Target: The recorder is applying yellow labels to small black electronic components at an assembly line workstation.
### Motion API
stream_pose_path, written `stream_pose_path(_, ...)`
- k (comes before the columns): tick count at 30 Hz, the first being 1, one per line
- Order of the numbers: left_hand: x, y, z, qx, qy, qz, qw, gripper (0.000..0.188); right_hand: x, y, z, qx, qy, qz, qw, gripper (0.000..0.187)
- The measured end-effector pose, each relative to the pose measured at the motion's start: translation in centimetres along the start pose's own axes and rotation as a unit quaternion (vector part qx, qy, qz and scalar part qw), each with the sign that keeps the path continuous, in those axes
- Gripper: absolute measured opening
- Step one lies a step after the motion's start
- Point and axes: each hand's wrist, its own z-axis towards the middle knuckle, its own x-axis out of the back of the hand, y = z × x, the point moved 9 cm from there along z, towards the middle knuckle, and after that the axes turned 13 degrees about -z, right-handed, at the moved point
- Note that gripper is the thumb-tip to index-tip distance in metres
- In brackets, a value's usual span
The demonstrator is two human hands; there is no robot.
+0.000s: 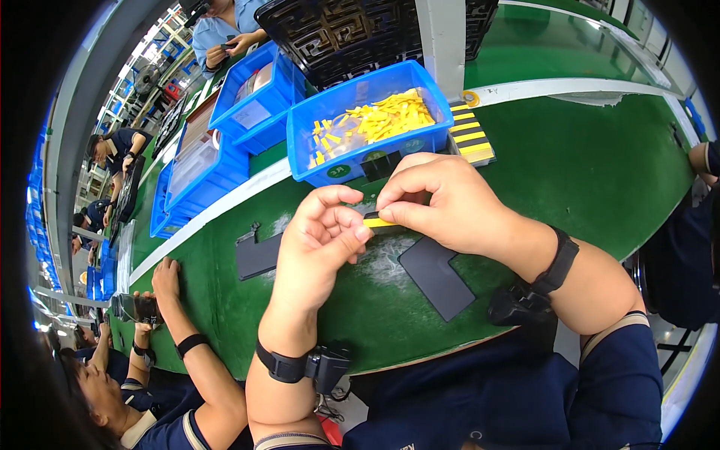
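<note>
A small yellow-and-black strip [379, 222] is pinched between the thumb and forefinger of my right hand [454, 201]. Close against the strip's left end, my left hand [324, 238] is closed, fingers curled and thumb tip drawn in; whether anything lies between them is hidden. Below my right hand, a dark grey L-shaped flat piece [437, 279] lies on the green table. A similar dark grey piece [257, 256] lies left of my left wrist, partly covered by it.
Just beyond my hands stands a blue bin [300, 166] holding yellow pieces. Beside it lies a yellow-and-black striped stack [472, 135]. More blue bins [202, 180] stand at left. A co-worker's arm [206, 367] reaches onto the table [585, 187] at left; a white post [444, 52] rises behind.
</note>
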Motion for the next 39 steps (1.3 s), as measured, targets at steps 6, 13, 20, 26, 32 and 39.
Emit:
stream_pose_path(6, 3.6, -0.5, 0.7, 0.028, 0.086, 0.180, 0.980, 0.019, 2.0, 0.6, 0.0, -0.051, 0.097, 0.081, 0.991, 0.008)
stream_pose_path(13, -2.4, 1.7, -0.4, -0.156, 0.016, 0.550, 0.820, 0.033, 2.1, 0.4, -0.3, -0.055, 0.089, 0.039, 0.994, 0.009)
stream_pose_path(20, -11.0, -1.7, -4.0, -0.127, -0.164, 0.624, 0.753, 0.090, 2.8, -0.8, -0.2, -0.001, 0.115, -0.031, 0.993, 0.010)
stream_pose_path(26, -9.9, -1.0, -3.6, -0.109, -0.141, 0.577, 0.797, 0.090, 4.2, -1.3, -0.5, 0.040, 0.174, -0.042, 0.983, 0.009)
stream_pose_path(32, -4.8, -0.2, -1.8, -0.026, -0.036, 0.363, 0.931, 0.025, 4.8, -0.8, -0.5, 0.007, 0.193, 0.025, 0.981, 0.012)
stream_pose_path(39, -1.6, -0.6, -0.8, -0.031, 0.014, -0.071, 0.997, 0.017, 3.0, -1.0, -0.6, -0.013, 0.130, 0.052, 0.990, 0.013)
